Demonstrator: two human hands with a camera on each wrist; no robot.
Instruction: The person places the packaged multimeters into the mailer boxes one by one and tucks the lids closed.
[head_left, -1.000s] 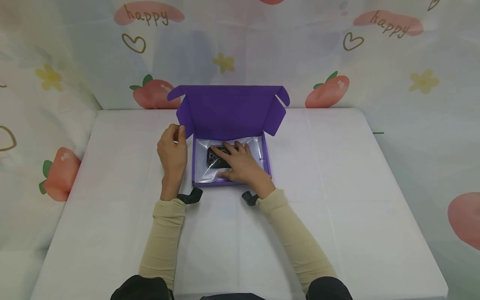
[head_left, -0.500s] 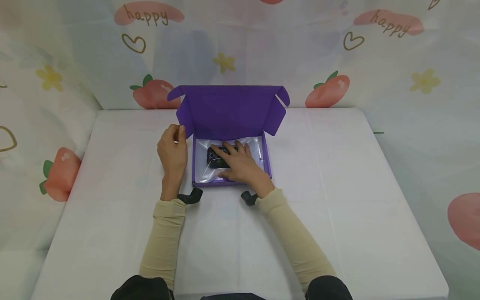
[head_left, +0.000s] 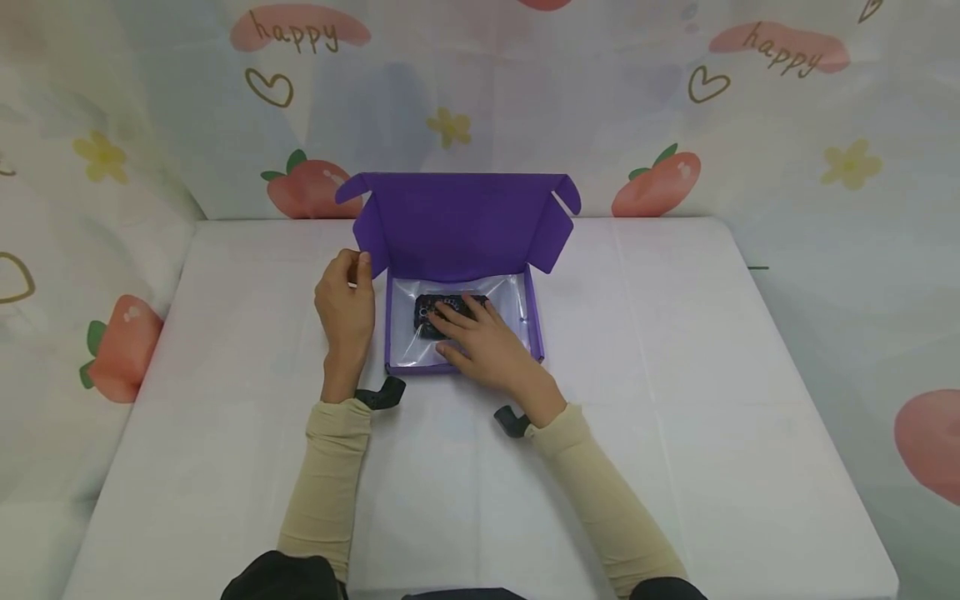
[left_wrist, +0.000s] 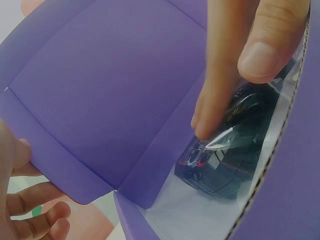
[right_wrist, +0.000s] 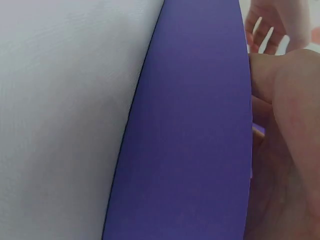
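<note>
An open purple cardboard box (head_left: 457, 225) stands with its lid raised. Inside, a black item (head_left: 425, 321) with small light markings lies under shiny clear plastic (head_left: 405, 348); its kind does not show. My left hand (head_left: 345, 304) pinches the left side flap (left_wrist: 55, 150) of the lid between thumb and fingers. Over the box tray, my right hand (head_left: 487, 346) lies with its fingers spread and fairly straight, the fingertips on the black item and partly covering it. In the left wrist view, the right thumb (left_wrist: 262, 62) hangs over the near part of the tray.
A white cloth covers the table (head_left: 712, 458) around the box. Behind rises a patterned backdrop (head_left: 495, 108) with printed fruit and flowers. A black wrist mount (head_left: 382, 393) sticks out at the left wrist and another (head_left: 512, 421) at the right.
My right hand has drawn back slightly toward the body and to the right, its fingers sliding nearer and uncovering more of the black item. The left hand keeps its hold on the flap.
</note>
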